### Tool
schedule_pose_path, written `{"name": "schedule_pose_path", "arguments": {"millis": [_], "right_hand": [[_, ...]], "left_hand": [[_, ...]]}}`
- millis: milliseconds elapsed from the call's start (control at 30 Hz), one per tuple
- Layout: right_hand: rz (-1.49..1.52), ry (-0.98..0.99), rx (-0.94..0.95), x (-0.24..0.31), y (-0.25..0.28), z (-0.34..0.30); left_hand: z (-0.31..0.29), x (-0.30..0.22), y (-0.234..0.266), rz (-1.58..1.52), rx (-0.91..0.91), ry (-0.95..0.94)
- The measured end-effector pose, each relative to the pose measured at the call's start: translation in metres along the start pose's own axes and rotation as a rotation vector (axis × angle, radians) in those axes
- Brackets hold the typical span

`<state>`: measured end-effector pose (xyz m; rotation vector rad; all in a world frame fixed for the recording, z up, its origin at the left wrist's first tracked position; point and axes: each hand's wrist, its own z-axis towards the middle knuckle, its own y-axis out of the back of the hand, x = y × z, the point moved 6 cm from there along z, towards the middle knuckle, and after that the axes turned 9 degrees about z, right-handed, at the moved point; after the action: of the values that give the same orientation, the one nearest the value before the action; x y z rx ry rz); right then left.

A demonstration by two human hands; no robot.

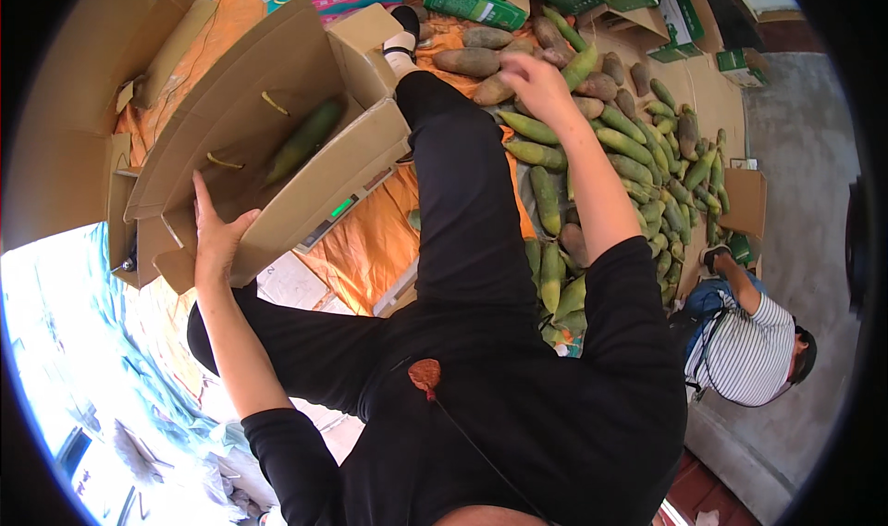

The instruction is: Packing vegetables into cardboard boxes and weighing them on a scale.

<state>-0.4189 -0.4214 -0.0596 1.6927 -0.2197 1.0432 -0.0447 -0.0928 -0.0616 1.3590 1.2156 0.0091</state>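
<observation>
Left hand is laid flat on the front wall of the box, fingers spread, nothing gripped. Box is plain brown corrugated card, flaps open; one long green gourd is seen inside, blurred. Right hand is stretched over the pile of smooth, tapered green and brown gourds on the orange sheet. Its fingers are curled downward; whether anything is gripped cannot be told. The pile's near edge is hidden by the arm and black trousers.
</observation>
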Motion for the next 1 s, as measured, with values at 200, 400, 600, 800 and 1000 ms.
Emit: {"name": "schedule_pose_path", "arguments": {"millis": [200, 400, 600, 800, 1000], "right_hand": [[-0.225, -0.461, 0.087, -0.202, -0.025, -0.122], [-0.244, -0.815, 0.208, -0.28, -0.065, -0.228], [-0.215, -0.918, 0.032, -0.298, -0.073, -0.229], [-0.208, -0.918, 0.015, -0.336, -0.074, -0.228], [-0.413, -1.119, 0.19, -0.286, -0.084, -0.19]], "left_hand": [[0.001, -0.01, -0.005, 0.01, 0.008, 0.011], [-0.003, -0.015, -0.003, 0.025, 0.005, 0.04], [-0.006, -0.015, 0.005, -0.029, -0.007, -0.019], [0.006, -0.016, -0.006, 0.033, 0.018, -0.04], [-0.002, -0.007, 0.005, 0.042, -0.002, 0.046]]}}
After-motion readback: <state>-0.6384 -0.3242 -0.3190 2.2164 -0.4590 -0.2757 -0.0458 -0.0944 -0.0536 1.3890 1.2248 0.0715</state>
